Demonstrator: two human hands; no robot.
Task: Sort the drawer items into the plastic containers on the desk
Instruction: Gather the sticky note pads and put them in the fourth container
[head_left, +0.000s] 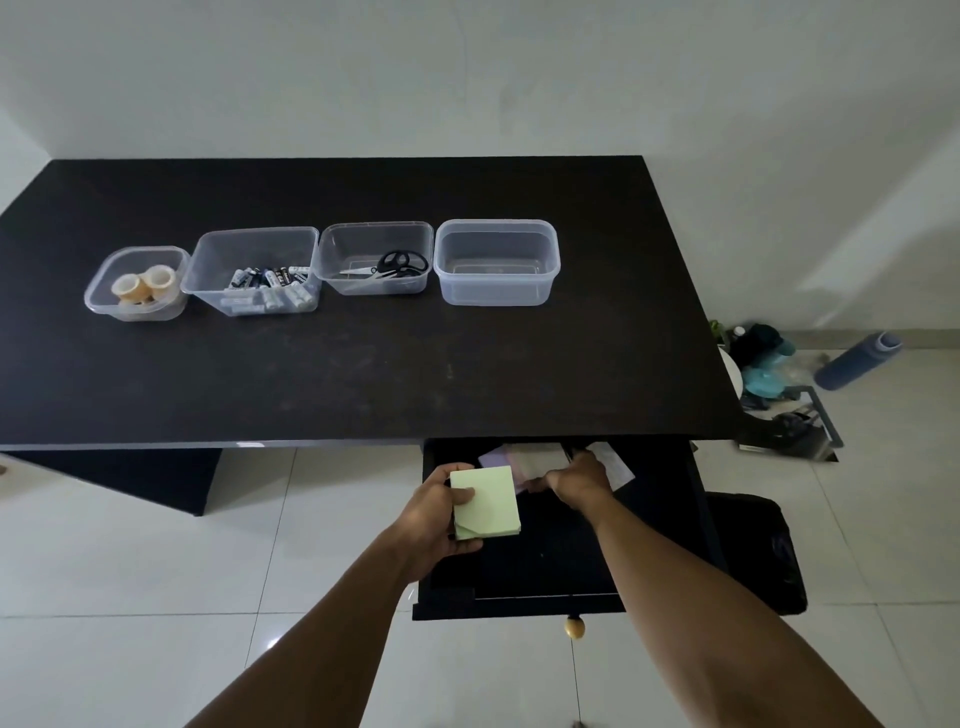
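Note:
My left hand (439, 512) grips a pale green sticky-note pad (488, 506) over the left side of the open black drawer (561, 561). My right hand (579, 480) reaches to the drawer's back and pinches a pink pad (535, 462) in a small pile of pastel pads and white paper, partly hidden under the desk edge. On the black desk (363, 374) stand several clear plastic containers in a row: one with tape rolls (137, 283), one with batteries (254, 270), one with scissors (376, 257), and one with nothing in it (496, 260).
The drawer has a round gold knob (574, 627) at its front. A black bag (753, 551) lies on the tiled floor right of the drawer. A blue bottle (857, 361) and other clutter (769, 374) sit on the floor beyond the desk's right end.

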